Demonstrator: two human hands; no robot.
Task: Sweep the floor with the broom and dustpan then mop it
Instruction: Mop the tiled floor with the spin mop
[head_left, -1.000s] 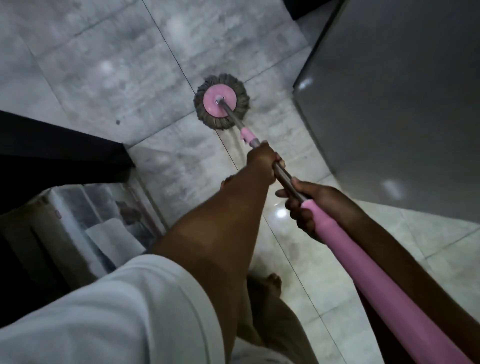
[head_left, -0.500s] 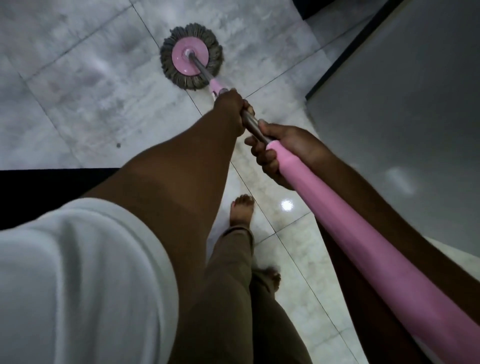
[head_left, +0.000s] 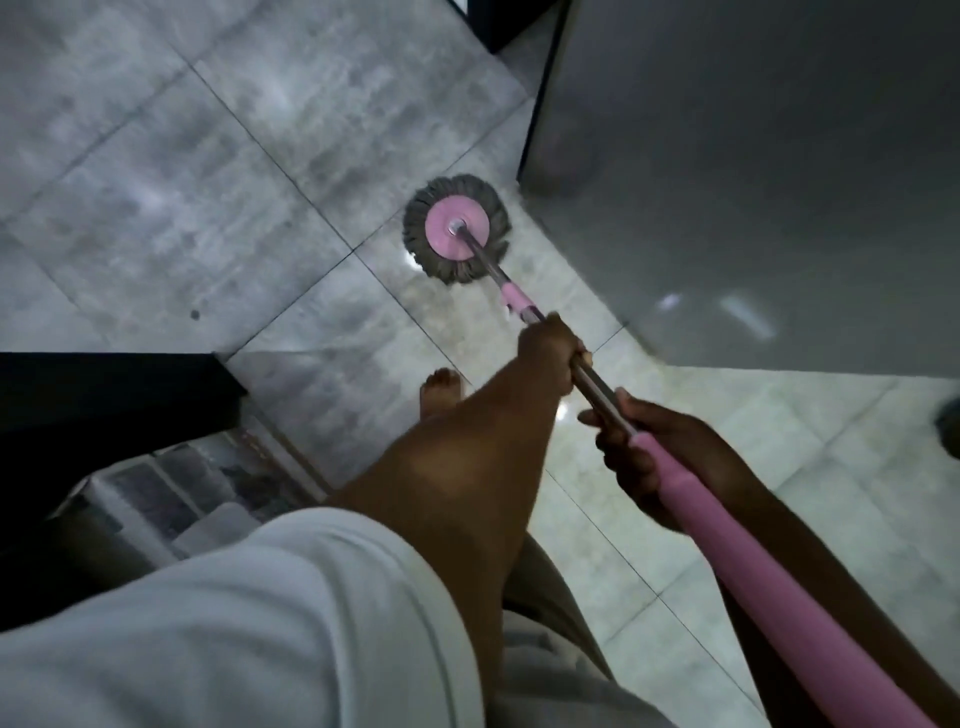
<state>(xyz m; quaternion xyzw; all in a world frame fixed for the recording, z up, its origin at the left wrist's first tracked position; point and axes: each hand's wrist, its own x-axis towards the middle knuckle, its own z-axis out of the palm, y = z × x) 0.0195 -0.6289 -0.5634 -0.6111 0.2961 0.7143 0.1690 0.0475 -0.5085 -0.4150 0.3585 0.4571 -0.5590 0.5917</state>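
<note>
A round mop head (head_left: 457, 228), grey strands around a pink disc, lies flat on the grey tiled floor (head_left: 208, 156) close to a tall grey appliance. Its metal pole runs back toward me and widens into a pink handle (head_left: 769, 582). My left hand (head_left: 550, 353) grips the metal pole lower down, nearer the head. My right hand (head_left: 649, 452) grips the pole just where the pink handle begins. No broom or dustpan is in view.
The grey appliance (head_left: 753, 182) fills the upper right. A black counter edge (head_left: 114, 389) juts in at the left, with white containers (head_left: 156, 493) beneath it. My bare foot (head_left: 441, 389) stands on the tiles behind the mop.
The mop head has swung from the left part of the floor toward the right, ending beside the grey appliance. Both hands keep their grip on the pole.
</note>
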